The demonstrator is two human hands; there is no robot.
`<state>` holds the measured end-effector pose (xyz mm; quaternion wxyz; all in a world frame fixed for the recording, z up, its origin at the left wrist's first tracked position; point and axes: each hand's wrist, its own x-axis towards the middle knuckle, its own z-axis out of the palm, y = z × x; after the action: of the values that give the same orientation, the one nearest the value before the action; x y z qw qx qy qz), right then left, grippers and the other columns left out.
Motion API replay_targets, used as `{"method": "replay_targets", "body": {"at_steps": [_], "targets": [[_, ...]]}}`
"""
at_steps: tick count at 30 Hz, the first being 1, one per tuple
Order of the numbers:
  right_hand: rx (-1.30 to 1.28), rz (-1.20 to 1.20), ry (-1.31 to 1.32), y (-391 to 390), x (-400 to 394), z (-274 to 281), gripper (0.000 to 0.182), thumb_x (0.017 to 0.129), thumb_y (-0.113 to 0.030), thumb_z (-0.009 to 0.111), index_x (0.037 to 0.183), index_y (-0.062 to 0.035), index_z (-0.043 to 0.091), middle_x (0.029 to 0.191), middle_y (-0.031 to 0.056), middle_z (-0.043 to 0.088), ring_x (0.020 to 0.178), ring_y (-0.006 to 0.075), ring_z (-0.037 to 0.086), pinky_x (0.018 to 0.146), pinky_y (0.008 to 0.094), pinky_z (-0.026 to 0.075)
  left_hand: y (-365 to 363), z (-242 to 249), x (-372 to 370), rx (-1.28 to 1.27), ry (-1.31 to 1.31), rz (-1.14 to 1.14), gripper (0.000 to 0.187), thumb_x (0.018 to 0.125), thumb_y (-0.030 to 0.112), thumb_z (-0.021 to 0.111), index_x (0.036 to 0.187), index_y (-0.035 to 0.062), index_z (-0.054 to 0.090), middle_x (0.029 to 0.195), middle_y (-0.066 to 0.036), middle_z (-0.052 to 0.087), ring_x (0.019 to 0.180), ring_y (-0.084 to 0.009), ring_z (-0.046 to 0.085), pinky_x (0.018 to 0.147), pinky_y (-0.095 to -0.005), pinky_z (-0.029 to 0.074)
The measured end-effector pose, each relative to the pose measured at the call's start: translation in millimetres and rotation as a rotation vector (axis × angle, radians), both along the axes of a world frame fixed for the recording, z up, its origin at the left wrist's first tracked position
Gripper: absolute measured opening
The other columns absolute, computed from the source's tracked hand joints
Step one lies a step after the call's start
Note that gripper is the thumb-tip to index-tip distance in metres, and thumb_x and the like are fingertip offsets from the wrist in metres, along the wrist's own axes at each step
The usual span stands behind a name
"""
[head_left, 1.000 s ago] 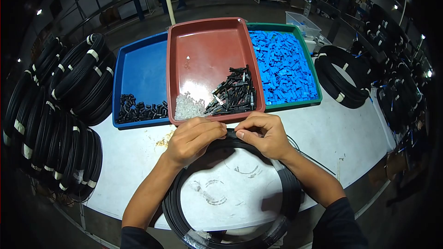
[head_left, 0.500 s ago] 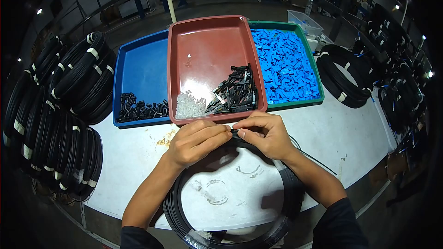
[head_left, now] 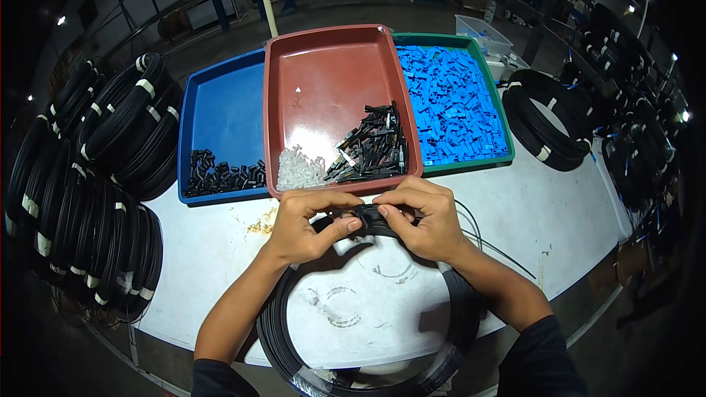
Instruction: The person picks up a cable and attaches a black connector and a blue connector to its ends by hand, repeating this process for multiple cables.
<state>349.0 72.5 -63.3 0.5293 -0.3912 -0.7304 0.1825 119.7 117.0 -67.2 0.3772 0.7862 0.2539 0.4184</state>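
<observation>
A large coil of black cable (head_left: pixel 272 323) lies at the near edge of the white table, its lower part reaching past the edge. Clear wrap shows around its near side. My left hand (head_left: pixel 312 226) grips the coil's far side, thumb below and fingers above. Beside it, my right hand (head_left: pixel 425 219) pinches the same stretch between thumb and fingers. Between the hands the strands look bunched, with a small dark piece there that I cannot make out. Loose cable ends (head_left: pixel 500 251) trail to the right on the table.
Ahead stand a blue tray (head_left: pixel 220 95) with small black parts, a red tray (head_left: pixel 334 66) with clear pieces and black connectors, and a green tray (head_left: pixel 507 143) full of blue clips. Bound black coils (head_left: pixel 88 235) are stacked at left; another coil (head_left: pixel 518 121) lies at right.
My left hand has opened its pinch somewhat; its thumb has dropped below the coil, baring more of the strands. My right hand stays almost in place.
</observation>
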Motion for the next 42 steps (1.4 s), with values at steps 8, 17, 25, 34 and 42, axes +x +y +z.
{"method": "replay_targets", "body": {"at_steps": [8, 17, 25, 34, 42], "targets": [[0.171, -0.002, -0.129, -4.2, -4.1, 3.6, 0.013, 0.083, 0.004, 0.072, 0.095, 0.0005, 0.074, 0.077, 0.0097, 0.064, 0.061, 0.0222, 0.063, 0.055, 0.0336, 0.048, -2.9, 5.8, 7.5, 0.213, 0.016, 0.113, 0.019, 0.077, 0.007, 0.086, 0.092, -0.0013, 0.078, 0.081, -0.013, 0.077, 0.07, -0.0174, 0.074, 0.066, -0.0272, 0.058], [0.229, -0.007, -0.174, -4.6, -5.0, -1.2, 0.017, 0.082, 0.004, 0.074, 0.099, 0.0012, 0.073, 0.08, 0.0101, 0.064, 0.066, 0.0247, 0.065, 0.059, 0.0357, 0.051, -6.4, 9.7, 9.9, 0.213, -0.001, 0.125, 0.017, 0.077, 0.006, 0.084, 0.091, -0.0007, 0.078, 0.08, -0.011, 0.077, 0.067, -0.0151, 0.073, 0.061, -0.0266, 0.056], [0.256, -0.027, -0.162, -7.2, -10.3, 7.6, 0.024, 0.08, 0.008, 0.074, 0.103, 0.0016, 0.071, 0.095, 0.0135, 0.067, 0.079, 0.0257, 0.07, 0.069, 0.0352, 0.057, -5.2, 9.6, 8.0, 0.216, -0.025, 0.193, 0.017, 0.074, 0.005, 0.082, 0.089, -0.0015, 0.077, 0.079, -0.01, 0.077, 0.068, -0.0143, 0.072, 0.064, -0.0263, 0.057], [0.332, -0.04, -0.135, -5.9, -6.3, -1.5, 0.025, 0.076, 0.012, 0.074, 0.097, 0.0023, 0.068, 0.105, 0.016, 0.067, 0.09, 0.0297, 0.07, 0.076, 0.0356, 0.058, -8.4, 11.2, 7.6, 0.16, -0.039, 0.175, 0.015, 0.075, 0.004, 0.081, 0.089, -0.0015, 0.077, 0.08, -0.009, 0.076, 0.069, -0.0128, 0.071, 0.065, -0.026, 0.056], [0.566, 0.042, -0.368, -3.1, 1.8, 1.6, 0.032, 0.067, 0.002, 0.074, 0.098, 0.005, 0.068, 0.101, 0.0158, 0.066, 0.085, 0.0297, 0.069, 0.073, 0.036, 0.058, -17.4, 18.1, 10.8, -0.192, -0.072, 0.061, 0.012, 0.082, 0.003, 0.081, 0.092, -0.0041, 0.077, 0.081, -0.009, 0.075, 0.069, -0.0095, 0.068, 0.062, -0.0228, 0.053]]}}
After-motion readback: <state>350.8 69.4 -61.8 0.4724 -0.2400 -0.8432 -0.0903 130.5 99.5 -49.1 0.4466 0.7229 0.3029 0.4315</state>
